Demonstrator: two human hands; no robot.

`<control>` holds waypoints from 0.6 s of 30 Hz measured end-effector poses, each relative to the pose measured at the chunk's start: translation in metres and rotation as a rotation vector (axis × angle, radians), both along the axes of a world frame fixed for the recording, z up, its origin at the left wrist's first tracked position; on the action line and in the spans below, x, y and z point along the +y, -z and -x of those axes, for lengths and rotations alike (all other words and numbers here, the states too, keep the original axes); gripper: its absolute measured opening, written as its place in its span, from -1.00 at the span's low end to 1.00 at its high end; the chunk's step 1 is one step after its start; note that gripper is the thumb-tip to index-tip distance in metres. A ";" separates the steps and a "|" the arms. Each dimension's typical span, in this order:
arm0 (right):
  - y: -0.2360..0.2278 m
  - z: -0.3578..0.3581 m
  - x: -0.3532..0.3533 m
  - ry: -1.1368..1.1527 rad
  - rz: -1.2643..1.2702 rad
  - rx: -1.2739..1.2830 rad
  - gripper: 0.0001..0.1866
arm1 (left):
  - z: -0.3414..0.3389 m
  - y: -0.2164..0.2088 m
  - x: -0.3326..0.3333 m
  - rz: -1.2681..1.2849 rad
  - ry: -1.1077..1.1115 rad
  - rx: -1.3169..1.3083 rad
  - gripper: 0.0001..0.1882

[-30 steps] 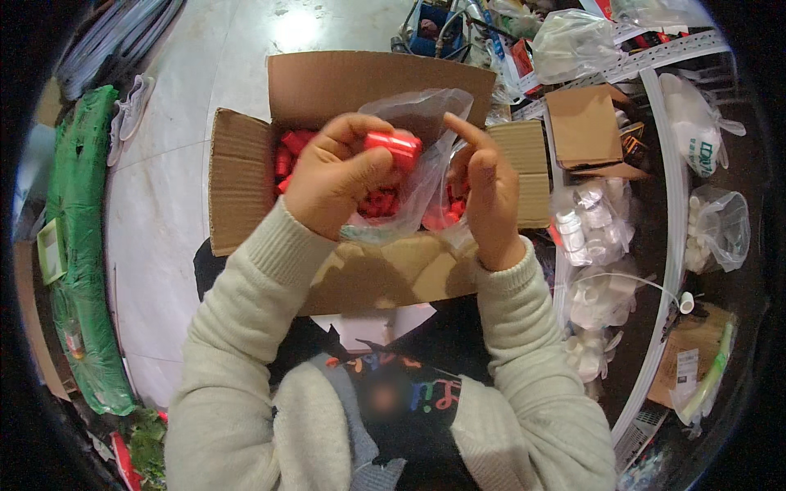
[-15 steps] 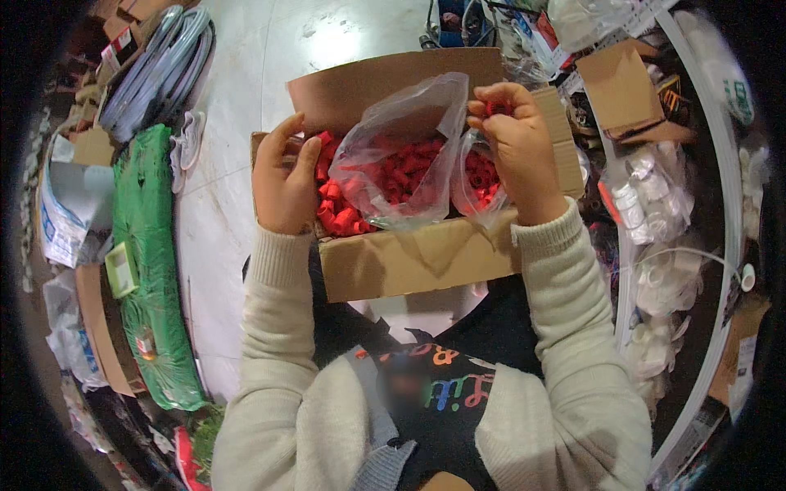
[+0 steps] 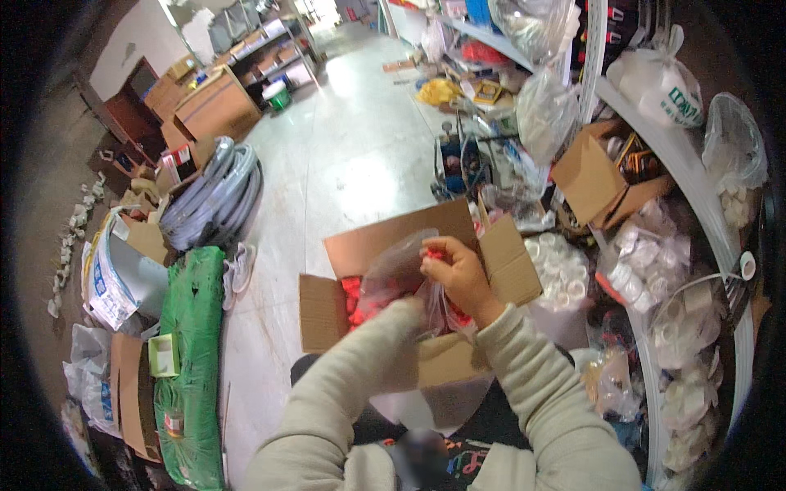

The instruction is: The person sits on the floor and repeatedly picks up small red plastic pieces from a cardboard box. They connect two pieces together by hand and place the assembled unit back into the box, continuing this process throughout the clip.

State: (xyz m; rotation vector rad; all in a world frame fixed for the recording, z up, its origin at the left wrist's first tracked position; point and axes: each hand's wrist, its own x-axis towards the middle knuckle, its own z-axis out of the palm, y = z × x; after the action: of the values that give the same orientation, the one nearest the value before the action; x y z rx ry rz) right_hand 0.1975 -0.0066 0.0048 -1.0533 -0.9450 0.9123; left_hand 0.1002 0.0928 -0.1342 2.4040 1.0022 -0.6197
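An open cardboard box [image 3: 323,315] stands in front of the person with its flaps spread. Inside it are many red fittings [image 3: 354,304], some loose at the left side, and a clear plastic bag [image 3: 391,268] that rises above them. The right hand [image 3: 465,278] is over the right part of the box, its fingers drawn narrow around a small red piece [image 3: 432,256] beside the bag. The left hand [image 3: 412,309] reaches down into the middle of the box; it is blurred, so whether its fingers are wide or closed on something cannot be told.

To the right of the box, a clear bag [image 3: 559,266] holds white ring-shaped parts, and another bag [image 3: 643,262] beyond it holds more white pieces. An open carton [image 3: 585,177] near them contains dark and yellow items. On the left, a small light-green tray [image 3: 164,356] rests on a long green-wrapped bundle [image 3: 190,409].
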 end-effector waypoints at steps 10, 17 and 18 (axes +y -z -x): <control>-0.001 -0.006 -0.015 0.028 -0.021 -0.064 -0.73 | -0.016 -0.002 -0.027 0.168 -0.027 -0.143 -0.76; -0.006 -0.001 -0.021 0.021 -0.008 -0.144 -0.73 | -0.007 -0.010 -0.033 0.249 -0.044 -0.173 -0.74; -0.006 -0.001 -0.021 0.025 -0.008 -0.178 -0.73 | -0.005 -0.012 -0.034 0.265 -0.048 -0.178 -0.74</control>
State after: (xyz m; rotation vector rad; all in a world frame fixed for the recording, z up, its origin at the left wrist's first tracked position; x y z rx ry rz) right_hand 0.1983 -0.0279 0.0112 -1.1514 -1.0795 0.8024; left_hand 0.1057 0.0593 -0.1226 2.1535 0.8429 -0.4789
